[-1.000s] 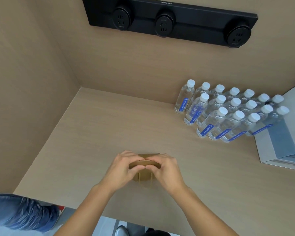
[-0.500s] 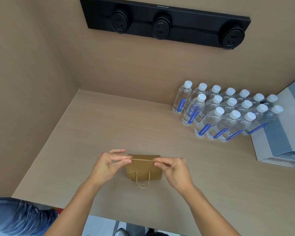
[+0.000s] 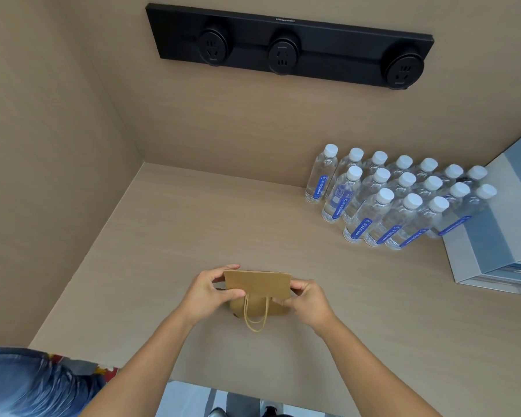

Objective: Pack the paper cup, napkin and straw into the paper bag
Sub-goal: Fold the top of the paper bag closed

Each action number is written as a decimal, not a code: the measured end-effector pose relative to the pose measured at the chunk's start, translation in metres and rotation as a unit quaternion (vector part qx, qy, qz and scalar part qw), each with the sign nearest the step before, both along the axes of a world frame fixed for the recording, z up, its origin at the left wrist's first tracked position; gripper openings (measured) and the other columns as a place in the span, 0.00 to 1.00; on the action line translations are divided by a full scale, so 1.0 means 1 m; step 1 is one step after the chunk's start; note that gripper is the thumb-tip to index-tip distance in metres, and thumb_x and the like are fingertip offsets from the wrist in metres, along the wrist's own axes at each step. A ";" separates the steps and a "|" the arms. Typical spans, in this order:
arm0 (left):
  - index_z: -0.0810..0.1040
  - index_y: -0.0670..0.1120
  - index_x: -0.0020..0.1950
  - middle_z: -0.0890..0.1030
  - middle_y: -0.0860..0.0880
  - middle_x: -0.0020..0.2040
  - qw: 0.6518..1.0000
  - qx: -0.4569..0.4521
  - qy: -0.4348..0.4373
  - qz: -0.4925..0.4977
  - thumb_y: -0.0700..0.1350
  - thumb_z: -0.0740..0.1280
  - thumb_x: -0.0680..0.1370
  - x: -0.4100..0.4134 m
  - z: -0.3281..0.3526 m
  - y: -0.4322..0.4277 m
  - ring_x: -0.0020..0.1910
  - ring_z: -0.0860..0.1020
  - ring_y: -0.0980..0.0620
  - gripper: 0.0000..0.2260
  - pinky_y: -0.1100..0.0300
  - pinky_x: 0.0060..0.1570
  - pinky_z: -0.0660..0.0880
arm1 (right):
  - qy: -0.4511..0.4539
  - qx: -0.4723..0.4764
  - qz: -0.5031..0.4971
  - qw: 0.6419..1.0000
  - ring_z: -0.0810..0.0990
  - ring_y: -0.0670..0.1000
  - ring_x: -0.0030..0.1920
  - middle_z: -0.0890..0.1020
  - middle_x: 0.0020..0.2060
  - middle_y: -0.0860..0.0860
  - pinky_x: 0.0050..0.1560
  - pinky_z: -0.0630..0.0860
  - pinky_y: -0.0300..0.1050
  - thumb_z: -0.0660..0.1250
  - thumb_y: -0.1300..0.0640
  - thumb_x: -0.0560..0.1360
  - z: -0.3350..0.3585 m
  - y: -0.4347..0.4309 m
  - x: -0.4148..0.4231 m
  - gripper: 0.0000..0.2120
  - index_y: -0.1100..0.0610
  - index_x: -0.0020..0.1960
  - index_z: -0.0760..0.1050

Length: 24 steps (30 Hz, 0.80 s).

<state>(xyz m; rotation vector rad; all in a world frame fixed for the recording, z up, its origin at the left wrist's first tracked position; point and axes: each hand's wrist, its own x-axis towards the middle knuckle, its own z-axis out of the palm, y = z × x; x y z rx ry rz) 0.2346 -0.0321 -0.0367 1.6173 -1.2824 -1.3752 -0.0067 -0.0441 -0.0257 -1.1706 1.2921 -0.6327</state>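
A small brown paper bag stands on the beige table near the front edge, its top folded over into a flat flap toward me. A twisted paper handle loop hangs down its near side. My left hand pinches the flap's left end and my right hand pinches its right end. The cup, napkin and straw are not visible; the bag's inside is hidden.
Several clear water bottles with white caps stand in rows at the back right. A grey-white box sits at the right edge. A black socket strip is on the back wall. A wall closes the left side.
My hands moved apart from the bag's middle to its two ends, and the top edge has been folded over into a wide flat flap.
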 end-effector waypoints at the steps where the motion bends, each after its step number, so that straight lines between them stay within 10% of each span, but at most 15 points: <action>1: 0.82 0.53 0.58 0.84 0.56 0.58 1.000 0.000 -0.003 -0.001 0.39 0.81 0.66 0.000 -0.001 -0.001 0.57 0.82 0.55 0.24 0.54 0.62 0.78 | -0.004 0.017 0.027 0.999 0.81 0.48 0.61 0.86 0.54 0.50 0.60 0.75 0.36 0.75 0.72 0.67 0.001 -0.002 -0.003 0.18 0.57 0.54 0.85; 4: 0.82 0.49 0.61 0.84 0.55 0.59 1.000 -0.007 -0.007 0.006 0.39 0.81 0.66 -0.002 -0.003 0.000 0.58 0.82 0.54 0.25 0.55 0.61 0.78 | -0.038 0.061 0.100 0.992 0.81 0.42 0.59 0.86 0.55 0.45 0.54 0.76 0.30 0.77 0.65 0.68 0.006 -0.004 -0.014 0.19 0.50 0.55 0.84; 10: 0.81 0.58 0.57 0.83 0.54 0.59 0.999 0.005 0.030 0.029 0.44 0.82 0.65 -0.003 -0.006 0.008 0.48 0.84 0.60 0.23 0.61 0.47 0.80 | -0.040 0.038 0.008 0.998 0.83 0.41 0.46 0.85 0.51 0.53 0.49 0.77 0.36 0.69 0.65 0.77 0.005 0.001 -0.009 0.08 0.68 0.53 0.83; 16: 0.83 0.59 0.55 0.87 0.53 0.53 0.998 0.009 0.065 0.003 0.52 0.80 0.64 -0.009 -0.002 -0.002 0.48 0.87 0.48 0.20 0.54 0.50 0.82 | -0.064 0.131 -0.034 0.989 0.82 0.57 0.47 0.84 0.51 0.60 0.57 0.77 0.64 0.70 0.62 0.76 0.008 -0.007 -0.009 0.09 0.65 0.53 0.83; 24: 0.83 0.57 0.53 0.88 0.54 0.49 0.999 -0.031 0.039 -0.019 0.42 0.75 0.72 -0.016 0.020 -0.056 0.46 0.87 0.53 0.13 0.62 0.48 0.80 | -0.085 0.107 -0.064 0.989 0.79 0.57 0.47 0.82 0.45 0.61 0.52 0.75 0.57 0.69 0.64 0.76 0.019 -0.047 -0.008 0.09 0.68 0.52 0.82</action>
